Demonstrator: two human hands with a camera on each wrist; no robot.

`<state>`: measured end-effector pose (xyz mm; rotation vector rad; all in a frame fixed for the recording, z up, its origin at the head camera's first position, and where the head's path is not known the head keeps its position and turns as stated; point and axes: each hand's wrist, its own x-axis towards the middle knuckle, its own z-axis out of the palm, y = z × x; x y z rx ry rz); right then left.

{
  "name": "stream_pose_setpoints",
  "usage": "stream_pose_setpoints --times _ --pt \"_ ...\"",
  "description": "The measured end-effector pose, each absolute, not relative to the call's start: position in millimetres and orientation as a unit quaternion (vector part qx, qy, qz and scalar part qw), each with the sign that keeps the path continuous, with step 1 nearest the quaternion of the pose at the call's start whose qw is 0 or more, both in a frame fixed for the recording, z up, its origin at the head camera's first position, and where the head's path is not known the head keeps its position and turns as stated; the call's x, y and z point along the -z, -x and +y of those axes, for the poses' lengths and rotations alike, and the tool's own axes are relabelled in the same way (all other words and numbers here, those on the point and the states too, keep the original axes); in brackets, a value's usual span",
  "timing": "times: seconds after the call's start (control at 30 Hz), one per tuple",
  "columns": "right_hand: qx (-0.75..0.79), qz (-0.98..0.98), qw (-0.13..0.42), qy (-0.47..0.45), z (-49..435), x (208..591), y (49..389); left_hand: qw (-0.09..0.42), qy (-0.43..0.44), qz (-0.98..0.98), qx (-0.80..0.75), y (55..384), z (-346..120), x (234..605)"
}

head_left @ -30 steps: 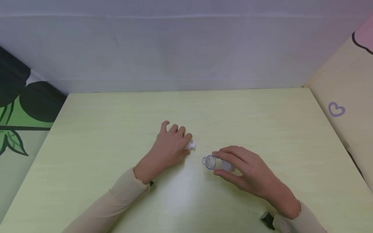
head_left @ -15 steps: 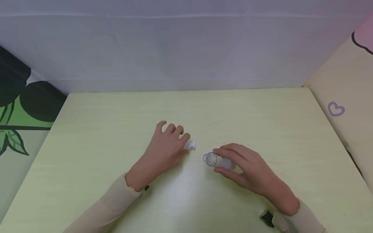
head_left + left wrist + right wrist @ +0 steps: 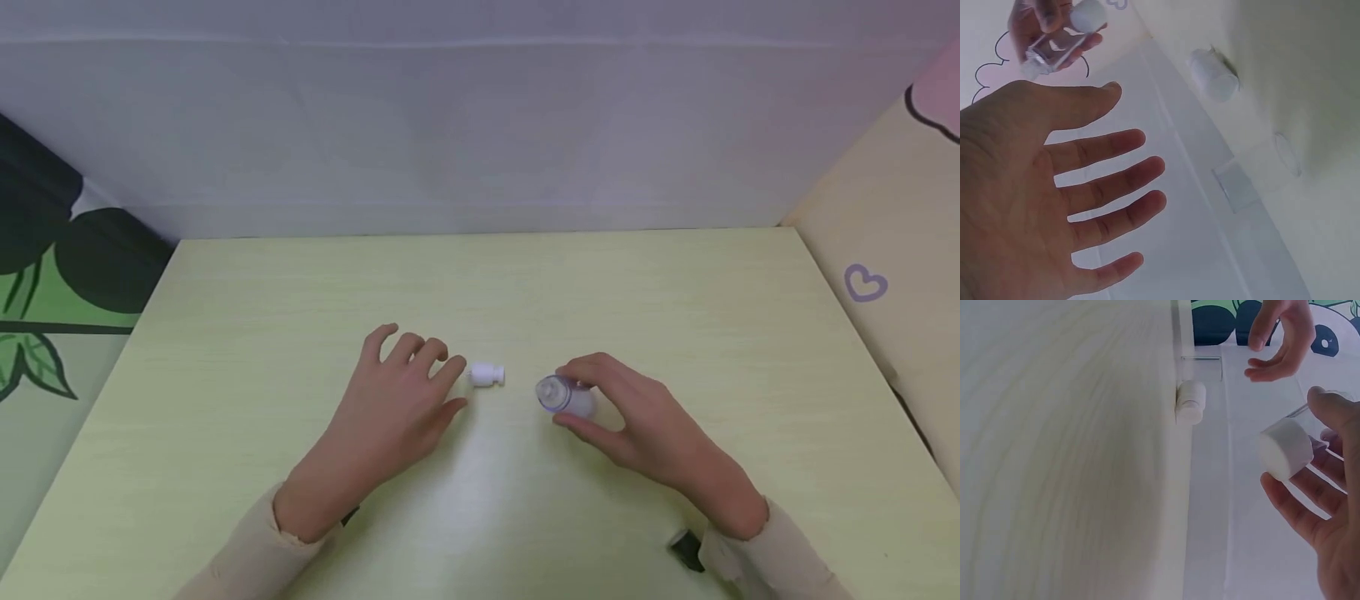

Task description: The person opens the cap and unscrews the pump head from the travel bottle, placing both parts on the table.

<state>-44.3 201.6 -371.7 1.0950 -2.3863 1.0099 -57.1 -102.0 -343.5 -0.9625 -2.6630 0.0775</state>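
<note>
My right hand point(image 3: 637, 425) holds a small clear bottle point(image 3: 576, 403) between thumb and fingers, above the table and tilted, its neck towards the head camera. The bottle's white base point(image 3: 1285, 450) shows in the right wrist view. My left hand point(image 3: 382, 417) is held over the table with fingers spread and slightly bent, nothing between them. Just right of its fingertips lies a small white stepped cap-like piece point(image 3: 487, 375), on its side. In the left wrist view a clear open cylinder point(image 3: 1257, 174) lies beside that white piece; in the head view my left hand mostly hides it.
The pale wooden table point(image 3: 480, 283) extends around both hands. A grey-white cloth wall point(image 3: 480, 133) stands at its back edge. A side panel with a purple heart point(image 3: 866, 283) rises at the right, and a painted panel point(image 3: 112, 258) is at the left.
My left hand has drawn back left and towards me, away from the white piece, which stays in place. My right hand has tipped the bottle so its neck faces the head camera more.
</note>
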Motion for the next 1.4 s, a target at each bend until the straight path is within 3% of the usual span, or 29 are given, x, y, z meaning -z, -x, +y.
stream_pose_setpoints --times 0.5,1.4 --pt "-0.349 -0.864 0.128 -0.339 207 387 69 0.177 0.315 -0.932 0.002 27 -134 331" --pt "-0.371 -0.898 -0.041 -0.231 208 395 86 0.179 0.302 -0.936 0.023 13 -152 342"
